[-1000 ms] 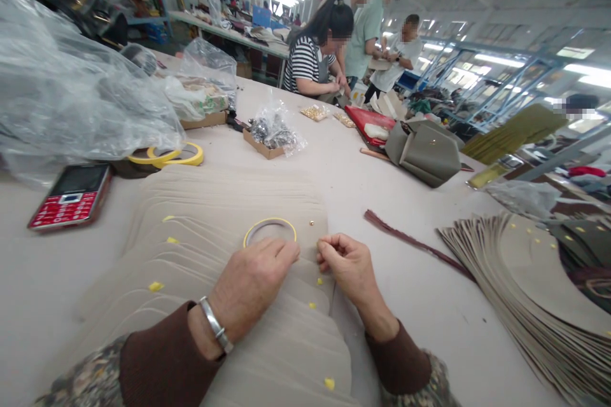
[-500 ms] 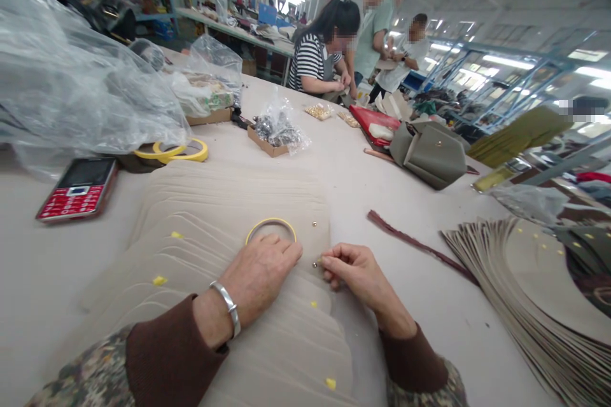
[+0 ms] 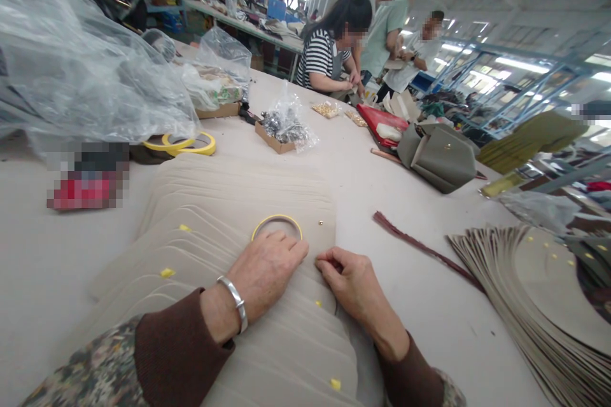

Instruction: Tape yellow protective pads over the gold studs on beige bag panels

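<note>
My left hand (image 3: 267, 270) lies flat, fingers together, on a fanned stack of beige leather panels (image 3: 224, 203), its fingertips touching a yellow tape ring (image 3: 277, 222) that rests on the top panel. My right hand (image 3: 348, 280) sits beside it with thumb and forefinger pinched at the panel's right edge; whatever they pinch is hidden. A small metal stud (image 3: 320, 223) is set in the panel just beyond. Small yellow tape tabs (image 3: 167, 273) mark several panels.
Two yellow tape rolls (image 3: 188, 143) and a blurred red object (image 3: 86, 187) lie left, below big plastic bags (image 3: 86, 76). A box of metal hardware (image 3: 281, 130), a grey handbag (image 3: 439, 156), a dark strap (image 3: 420, 245) and another fanned stack (image 3: 529, 305) are right. Other people work at the far end.
My right hand's pinch shifted slightly along the panel edge; a stud seen at its fingertips half a second ago is now hidden. My left hand stayed on the panel. The camera tilted slightly.
</note>
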`<control>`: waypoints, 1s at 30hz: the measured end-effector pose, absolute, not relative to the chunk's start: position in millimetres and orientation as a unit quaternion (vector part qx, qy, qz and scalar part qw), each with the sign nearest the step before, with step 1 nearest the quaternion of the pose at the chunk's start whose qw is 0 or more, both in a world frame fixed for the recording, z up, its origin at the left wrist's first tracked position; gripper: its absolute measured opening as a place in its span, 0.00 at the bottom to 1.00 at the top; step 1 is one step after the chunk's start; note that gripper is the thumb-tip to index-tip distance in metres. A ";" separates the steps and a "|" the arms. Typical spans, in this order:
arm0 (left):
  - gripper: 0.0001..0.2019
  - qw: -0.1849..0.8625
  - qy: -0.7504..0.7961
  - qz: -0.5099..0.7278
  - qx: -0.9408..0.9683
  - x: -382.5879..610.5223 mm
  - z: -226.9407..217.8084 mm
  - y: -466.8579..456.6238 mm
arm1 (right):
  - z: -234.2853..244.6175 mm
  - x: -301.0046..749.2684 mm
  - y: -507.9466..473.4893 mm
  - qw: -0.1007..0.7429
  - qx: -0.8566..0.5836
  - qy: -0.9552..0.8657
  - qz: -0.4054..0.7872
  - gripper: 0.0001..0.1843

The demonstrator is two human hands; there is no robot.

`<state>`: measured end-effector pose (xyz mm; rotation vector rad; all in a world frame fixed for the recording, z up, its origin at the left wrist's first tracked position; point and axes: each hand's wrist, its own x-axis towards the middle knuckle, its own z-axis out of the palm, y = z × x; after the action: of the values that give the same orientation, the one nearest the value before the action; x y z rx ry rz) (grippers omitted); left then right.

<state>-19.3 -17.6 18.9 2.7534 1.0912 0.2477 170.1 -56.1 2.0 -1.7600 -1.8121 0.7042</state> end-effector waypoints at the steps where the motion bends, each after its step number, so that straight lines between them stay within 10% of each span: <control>1: 0.07 0.085 0.367 0.085 0.923 -19.5 18.7 -17.4 | 0.4 171.8 -56.6 0.263 -0.655 -0.658 0.260 0.06; 7: 0.07 0.086 0.368 0.097 0.921 -20.6 16.7 -16.8 | -2.4 189.3 -64.1 0.321 -0.654 -0.572 0.377 0.09; 17: 0.07 0.090 0.360 0.096 0.924 -19.9 16.9 -17.4 | -5.3 168.3 -63.2 0.260 -0.629 -0.715 0.160 0.09; 25: 0.09 0.100 0.305 0.292 0.901 -31.5 9.4 -15.9 | 4.8 175.1 -59.0 0.206 -0.622 -0.698 0.287 0.11; 30: 0.18 0.094 0.281 0.315 0.902 -32.9 6.5 -14.7 | 9.5 171.2 -60.1 0.383 -0.570 -0.680 0.258 0.07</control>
<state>-32.9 -14.7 6.5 2.6752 0.8350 0.9338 171.2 -60.1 9.5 -1.4544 -1.7337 0.6574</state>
